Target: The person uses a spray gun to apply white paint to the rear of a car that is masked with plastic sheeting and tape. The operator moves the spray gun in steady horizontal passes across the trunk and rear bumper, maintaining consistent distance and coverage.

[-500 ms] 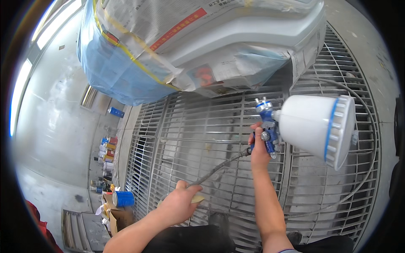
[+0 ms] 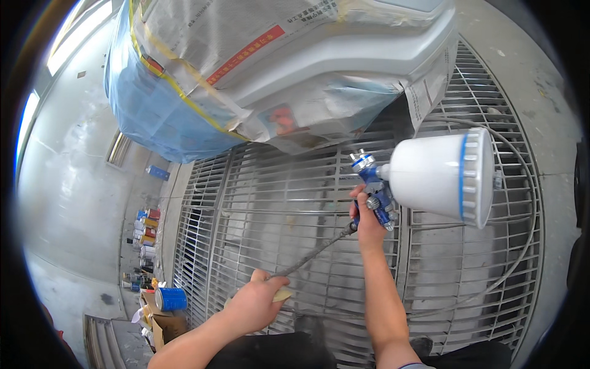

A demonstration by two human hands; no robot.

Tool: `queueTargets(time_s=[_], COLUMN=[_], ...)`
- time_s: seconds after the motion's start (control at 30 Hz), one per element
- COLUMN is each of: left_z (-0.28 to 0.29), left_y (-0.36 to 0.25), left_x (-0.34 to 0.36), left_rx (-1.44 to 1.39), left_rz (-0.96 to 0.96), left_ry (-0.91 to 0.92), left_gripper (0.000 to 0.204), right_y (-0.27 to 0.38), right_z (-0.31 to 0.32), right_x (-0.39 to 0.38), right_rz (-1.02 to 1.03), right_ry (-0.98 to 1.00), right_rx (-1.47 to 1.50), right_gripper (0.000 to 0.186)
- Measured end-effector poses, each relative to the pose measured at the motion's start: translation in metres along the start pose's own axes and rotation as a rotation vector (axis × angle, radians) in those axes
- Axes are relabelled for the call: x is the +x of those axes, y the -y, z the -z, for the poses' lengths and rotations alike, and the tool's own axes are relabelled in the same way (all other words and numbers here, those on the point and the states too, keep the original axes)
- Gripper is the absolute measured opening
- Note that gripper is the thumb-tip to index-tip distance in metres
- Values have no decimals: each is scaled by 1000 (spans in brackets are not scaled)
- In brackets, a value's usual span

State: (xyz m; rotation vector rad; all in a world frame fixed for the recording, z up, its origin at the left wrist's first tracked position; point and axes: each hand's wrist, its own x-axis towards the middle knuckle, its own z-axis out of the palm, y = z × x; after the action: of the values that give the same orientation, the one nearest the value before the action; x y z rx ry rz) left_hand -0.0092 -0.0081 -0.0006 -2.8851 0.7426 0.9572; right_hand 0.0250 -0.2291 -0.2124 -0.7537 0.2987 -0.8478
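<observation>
Left hand [image 2: 253,304]: I'm curling it around the grey air hose [image 2: 313,251] plus a pale yellow pad [image 2: 283,295]
Right hand [image 2: 370,232]: I'm wrapping it snugly round the blue spray gun [image 2: 372,180]
Gun: I'm holding it over the floor grating [image 2: 402,264], white cup [image 2: 425,177] jutting right
Paper-masked body panel [image 2: 295,75]: sitting past the gun

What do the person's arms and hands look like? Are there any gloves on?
No gloves: the left hand and right hand are bare. No rings or watch show. Both forearms are bare too, with just a sliver of greyish sleeve, dark-edged, by the right arm.
</observation>
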Motion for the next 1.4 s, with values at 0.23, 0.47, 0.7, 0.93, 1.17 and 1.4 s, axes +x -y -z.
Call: queueTargets(time_s=[0.23,0.47,0.7,0.93,1.17,1.4], left_z=[3,1,1,1,1,-8], left_y=[-10,-21,-19,-12,-8,32], left_x=[6,14,15,10,4,28], left_rx=[-34,-26,8,50,6,78], left_rz=[-14,-43,-117,-104,-82,-163], left_ry=[-35,-22,-93,-42,-12,22], left_gripper=[38,38,41,42,34,32], right_y=[19,18,42,24,-11,25], right_z=[25,47,44,26,-1,-13], right_x=[22,33,44,26,11,-2], right_rz=[17,16,90,14,410,288], right_ry=[-303,-205,-549,-304,18,76], right_rx=[62,45,124,0,-417,-526], right_gripper=[25,42,24,20,15,15])
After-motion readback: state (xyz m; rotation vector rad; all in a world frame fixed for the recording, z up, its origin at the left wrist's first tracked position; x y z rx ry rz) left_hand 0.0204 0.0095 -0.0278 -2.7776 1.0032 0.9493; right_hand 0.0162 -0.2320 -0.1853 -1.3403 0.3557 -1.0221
